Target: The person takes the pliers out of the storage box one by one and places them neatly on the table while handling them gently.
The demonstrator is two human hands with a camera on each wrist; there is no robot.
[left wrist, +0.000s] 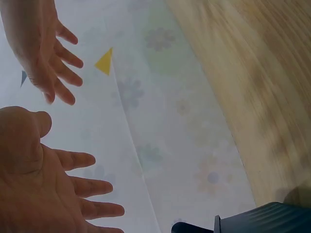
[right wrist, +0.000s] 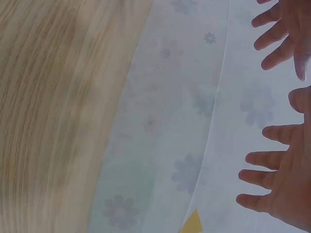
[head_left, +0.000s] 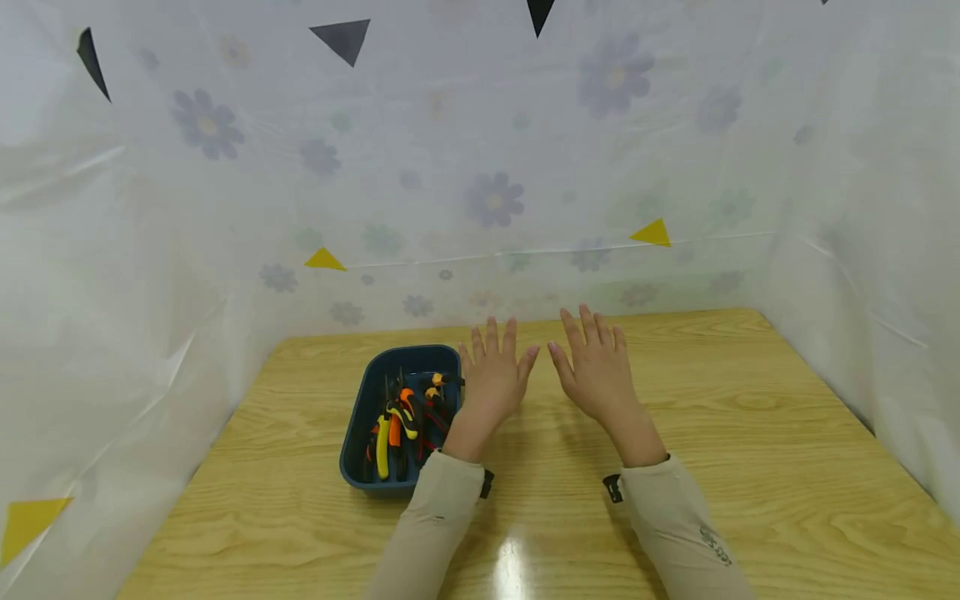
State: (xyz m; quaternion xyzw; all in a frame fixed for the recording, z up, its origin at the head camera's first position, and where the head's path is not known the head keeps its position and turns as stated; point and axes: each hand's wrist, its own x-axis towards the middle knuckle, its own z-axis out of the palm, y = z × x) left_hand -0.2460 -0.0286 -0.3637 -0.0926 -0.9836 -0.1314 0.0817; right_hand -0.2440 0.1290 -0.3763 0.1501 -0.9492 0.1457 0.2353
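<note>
Both hands hover over the wooden table with fingers spread and nothing in them. The left hand [head_left: 492,379] is beside the right edge of a dark blue plastic bin [head_left: 351,450], overlapping it slightly in the head view. To its right, the right hand [head_left: 597,371] is held palm down, thumb toward the left thumb with a gap between them. Inside the bin lie several pliers, among them a yellow-handled pair [head_left: 383,447] and an orange-handled pair [head_left: 395,431]. In the left wrist view, the bin [left wrist: 265,219] shows only its corner, low at the right.
The wooden table [head_left: 750,433] reaches back to a white floral curtain [head_left: 420,192], which also hangs at both sides. Yellow triangles [head_left: 652,233] and black triangles [head_left: 343,40] are stuck on it. Light glares off the table near its front.
</note>
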